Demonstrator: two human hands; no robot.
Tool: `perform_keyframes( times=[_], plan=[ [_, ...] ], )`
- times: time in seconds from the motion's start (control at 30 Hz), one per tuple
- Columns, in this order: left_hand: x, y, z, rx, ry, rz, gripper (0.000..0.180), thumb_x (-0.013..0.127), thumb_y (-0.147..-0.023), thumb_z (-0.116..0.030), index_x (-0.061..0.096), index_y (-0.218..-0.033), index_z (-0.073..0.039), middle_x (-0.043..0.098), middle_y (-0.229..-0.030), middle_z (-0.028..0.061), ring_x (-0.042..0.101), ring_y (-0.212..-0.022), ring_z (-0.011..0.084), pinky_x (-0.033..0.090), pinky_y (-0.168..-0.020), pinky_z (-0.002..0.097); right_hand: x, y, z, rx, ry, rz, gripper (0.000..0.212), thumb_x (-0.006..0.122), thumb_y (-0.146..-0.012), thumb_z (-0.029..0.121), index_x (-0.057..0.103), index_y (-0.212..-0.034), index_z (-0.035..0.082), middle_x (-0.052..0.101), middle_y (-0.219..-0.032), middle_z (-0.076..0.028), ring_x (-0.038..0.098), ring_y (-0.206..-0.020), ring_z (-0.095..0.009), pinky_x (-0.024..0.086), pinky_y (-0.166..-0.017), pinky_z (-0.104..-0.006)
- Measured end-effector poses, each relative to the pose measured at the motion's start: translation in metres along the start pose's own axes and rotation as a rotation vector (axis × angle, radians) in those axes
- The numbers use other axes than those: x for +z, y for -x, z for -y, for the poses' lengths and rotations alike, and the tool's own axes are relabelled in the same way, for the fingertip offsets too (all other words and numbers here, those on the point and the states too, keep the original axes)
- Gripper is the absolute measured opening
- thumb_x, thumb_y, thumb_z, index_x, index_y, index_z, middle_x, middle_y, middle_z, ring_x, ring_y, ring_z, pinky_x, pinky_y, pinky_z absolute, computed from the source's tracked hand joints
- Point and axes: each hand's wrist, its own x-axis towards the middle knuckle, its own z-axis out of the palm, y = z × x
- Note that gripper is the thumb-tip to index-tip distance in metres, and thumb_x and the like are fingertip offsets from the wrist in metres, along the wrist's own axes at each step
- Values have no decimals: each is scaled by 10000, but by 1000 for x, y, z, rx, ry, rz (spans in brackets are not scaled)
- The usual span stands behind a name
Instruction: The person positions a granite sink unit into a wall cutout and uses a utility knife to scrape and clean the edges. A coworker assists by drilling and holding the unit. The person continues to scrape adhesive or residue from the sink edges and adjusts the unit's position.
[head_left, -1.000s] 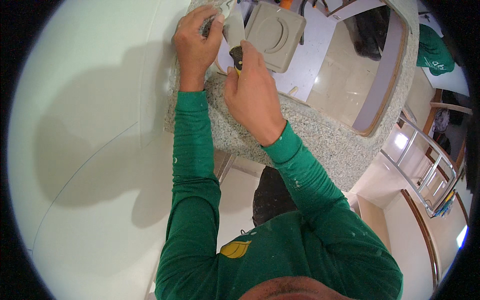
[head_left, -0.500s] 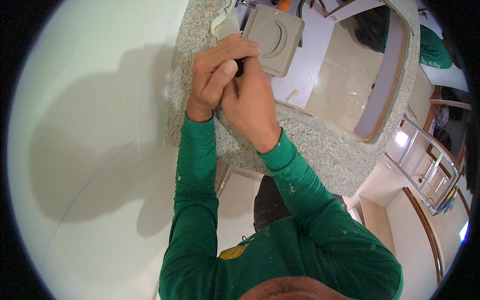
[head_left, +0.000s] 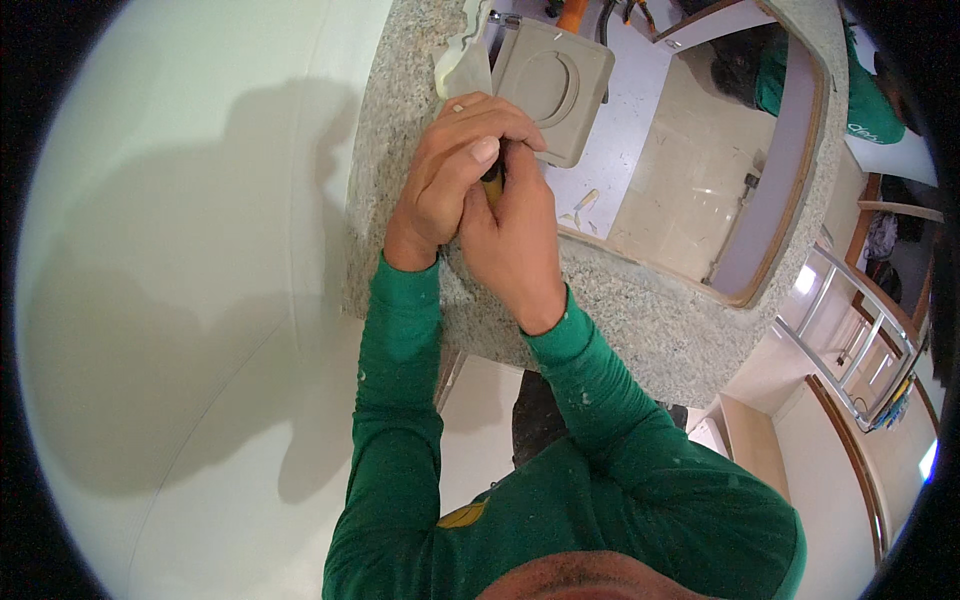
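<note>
While both forearms reach up from the lower edge, the left rising from six o'clock and the right slanting in from five, the two hands meet over the granite countertop (head_left: 640, 325). The right hand (head_left: 512, 245) is curled around a black-and-yellow tool handle (head_left: 493, 188), its wrist fairly straight, its knuckles toward twelve o'clock and its thumb angled toward eleven. The left hand (head_left: 440, 185) lies across at the front, fingers bent and laid over the right hand's fingers toward two o'clock, thumb extended toward one beside the handle; whether its palm also grips the tool cannot be told. That handle shows between the two thumbs, and the tool's working end is hidden or unclear beyond the left fingers. At twelve o'clock from the hands is a pale, wavy-edged strip (head_left: 460, 68); at one o'clock, just beside the left fingertips, is a beige square piece (head_left: 590, 112) with a round recess. Toward three o'clock the countertop has a large cut-out, and at nine stands a pale wall (head_left: 190, 120)
</note>
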Motion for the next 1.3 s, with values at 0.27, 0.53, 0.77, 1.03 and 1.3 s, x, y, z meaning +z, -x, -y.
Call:
perform_keyframes(
  times=[0.27,0.53,0.77,1.03,1.3],
  plan=[
    [-13,-10,12,84,28,-1,454,450,-906,-343,738,-939,7,742,-968,177,659,-917,310,450,-936,422,9,-6,10,-45,-38,-26,381,581,-959,45,506,-1305,-97,674,-1086,-322,698,-1046,-493,552,-883,-460],
    [-37,-10,17,113,17,116,623,426,-951,-492,730,-950,51,729,-992,202,666,-991,365,483,-985,485,38,-2,4,-12,-98,-54,443,536,-980,36,455,-1398,-85,606,-1274,-302,629,-1203,-391,475,-1062,-434],
    [-37,-6,19,112,44,68,557,458,-876,-444,746,-1005,15,752,-1045,205,690,-1021,381,476,-1015,474,40,1,0,-74,-269,-74,453,548,-971,46,443,-1387,-101,562,-1209,-309,597,-1146,-449,476,-1025,-466],
    [-40,-7,17,82,-1,133,565,487,-818,-436,756,-1023,16,765,-1099,196,689,-1049,375,458,-1053,499,50,4,-6,-30,-368,-96,568,525,-974,60,369,-1487,-126,549,-1304,-314,582,-1248,-410,444,-1106,-436],
    [-35,-15,25,37,100,74,481,485,-864,-374,755,-948,15,755,-959,180,679,-909,341,458,-973,464,60,-2,1,38,-367,-243,436,544,-1049,82,441,-1447,-62,577,-1351,-206,567,-1289,-285,440,-1110,-402]
  ],
)
